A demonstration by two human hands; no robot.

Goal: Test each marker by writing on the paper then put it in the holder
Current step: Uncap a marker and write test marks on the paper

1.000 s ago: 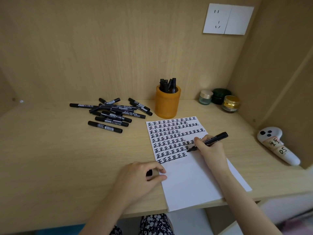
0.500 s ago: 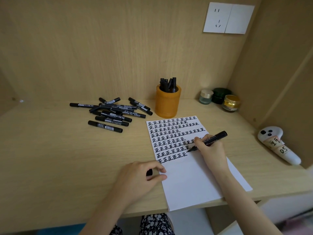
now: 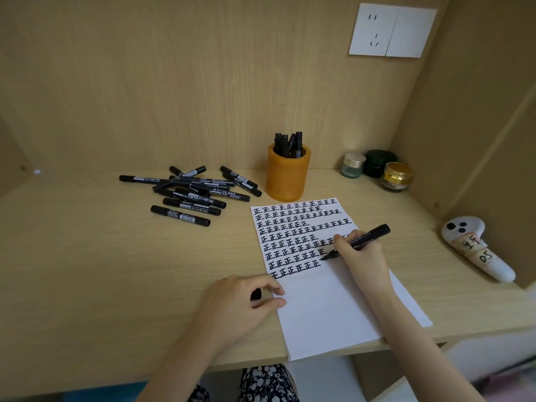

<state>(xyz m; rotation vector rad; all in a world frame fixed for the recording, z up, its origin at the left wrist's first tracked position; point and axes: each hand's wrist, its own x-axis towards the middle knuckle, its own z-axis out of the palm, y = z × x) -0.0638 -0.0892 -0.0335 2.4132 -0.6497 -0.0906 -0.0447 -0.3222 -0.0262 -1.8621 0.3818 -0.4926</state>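
A white sheet of paper (image 3: 327, 309) lies on the desk, its upper half filled with rows of black written characters. My right hand (image 3: 361, 255) grips a black marker (image 3: 374, 235) with its tip touching the paper at the end of a row. At the paper's left edge rests my left hand (image 3: 240, 300), curled around a small black marker cap (image 3: 255, 294). An orange holder (image 3: 287, 177) stands behind the paper with several black markers in it. A pile of several capped black markers (image 3: 194, 192) lies to the left of the holder.
Three small jars (image 3: 377, 169) sit at the back right corner. A white controller (image 3: 475, 248) with taped labels lies by the right wall. A wall socket (image 3: 393, 31) is mounted on the back panel. The desk's front edge runs just below the paper.
The marker tip has shifted slightly along the row as my right hand writes. My left hand and the pile have stayed put.
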